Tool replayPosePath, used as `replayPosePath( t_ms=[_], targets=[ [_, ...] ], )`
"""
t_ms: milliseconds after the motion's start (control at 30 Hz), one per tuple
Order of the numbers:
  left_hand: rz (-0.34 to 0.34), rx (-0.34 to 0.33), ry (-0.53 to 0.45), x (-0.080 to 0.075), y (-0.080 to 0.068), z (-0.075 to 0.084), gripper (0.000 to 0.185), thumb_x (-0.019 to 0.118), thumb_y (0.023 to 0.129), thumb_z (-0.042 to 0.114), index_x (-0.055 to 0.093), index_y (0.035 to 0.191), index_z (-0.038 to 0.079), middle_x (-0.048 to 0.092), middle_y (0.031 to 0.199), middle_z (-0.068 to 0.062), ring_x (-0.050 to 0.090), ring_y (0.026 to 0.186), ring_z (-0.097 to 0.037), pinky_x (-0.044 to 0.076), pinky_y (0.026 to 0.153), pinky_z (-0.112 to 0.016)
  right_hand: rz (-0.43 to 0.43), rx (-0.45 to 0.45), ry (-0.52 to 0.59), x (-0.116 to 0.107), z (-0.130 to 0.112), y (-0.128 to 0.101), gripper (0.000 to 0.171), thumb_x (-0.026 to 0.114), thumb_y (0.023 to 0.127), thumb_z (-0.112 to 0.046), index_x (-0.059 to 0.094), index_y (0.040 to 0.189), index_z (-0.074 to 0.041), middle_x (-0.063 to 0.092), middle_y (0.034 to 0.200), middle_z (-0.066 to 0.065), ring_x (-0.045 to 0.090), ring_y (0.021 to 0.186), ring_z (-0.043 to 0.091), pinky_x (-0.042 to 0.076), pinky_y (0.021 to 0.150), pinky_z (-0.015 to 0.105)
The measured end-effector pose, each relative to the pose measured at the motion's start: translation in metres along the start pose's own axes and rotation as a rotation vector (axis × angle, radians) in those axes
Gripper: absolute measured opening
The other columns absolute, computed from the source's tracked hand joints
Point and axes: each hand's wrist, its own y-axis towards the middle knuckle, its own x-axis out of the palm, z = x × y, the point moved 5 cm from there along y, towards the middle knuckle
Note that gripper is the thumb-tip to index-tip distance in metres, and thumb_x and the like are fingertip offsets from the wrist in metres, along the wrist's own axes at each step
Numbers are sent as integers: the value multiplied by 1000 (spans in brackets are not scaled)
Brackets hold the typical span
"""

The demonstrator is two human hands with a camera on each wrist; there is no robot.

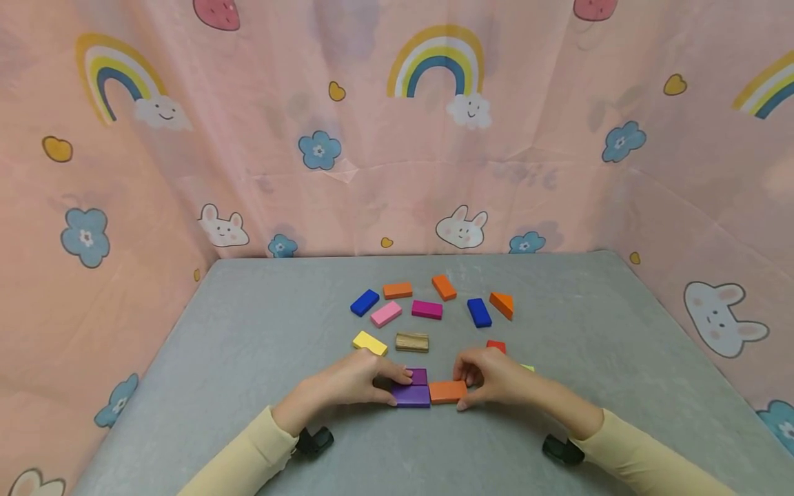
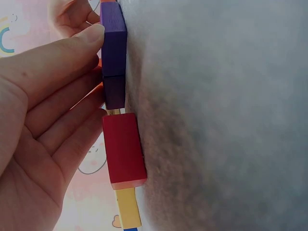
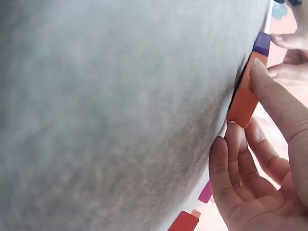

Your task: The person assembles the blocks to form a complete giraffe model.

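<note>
Pinching, seemingly — left hand on purple block, right hand on orange block.

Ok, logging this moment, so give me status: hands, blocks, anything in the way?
Left hand holds the purple blocks. Right hand pinches the orange block, butted against purple. Red block close behind the right hand, not blocking.
</note>
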Motion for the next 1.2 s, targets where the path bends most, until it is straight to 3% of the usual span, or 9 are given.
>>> replayPosePath(
  t_ms=[167, 500, 1200],
  targets=[
    [4, 4, 1, 0, 0, 0, 37, 74, 83, 26, 68, 119, 20, 63, 125, 7, 56, 116, 0, 47, 95, -20, -23, 0, -4, 1, 0, 0, 36, 83, 68, -39, 63, 90, -20, 60, 83, -8, 58, 74, 7, 52, 67, 22],
    [7, 9, -9, 0, 0, -1, 37, 74, 83, 26, 68, 119, 20, 63, 125, 8, 56, 116, 0, 47, 95, -20, -73, 62, 155, -1, 9, -5, 30, 81, 74, -30, 69, 98, -18, 67, 89, -6, 63, 77, 10, 55, 70, 21],
    [1, -8, -21, 0, -1, 0, 37, 73, 83, 25, 68, 119, 19, 63, 125, 7, 56, 116, 0, 47, 95, -20, -92, 30, 138, 0, 5, -2, 28, 83, 72, -31, 68, 93, -20, 67, 84, -8, 62, 73, 10, 54, 67, 22]
  ],
)
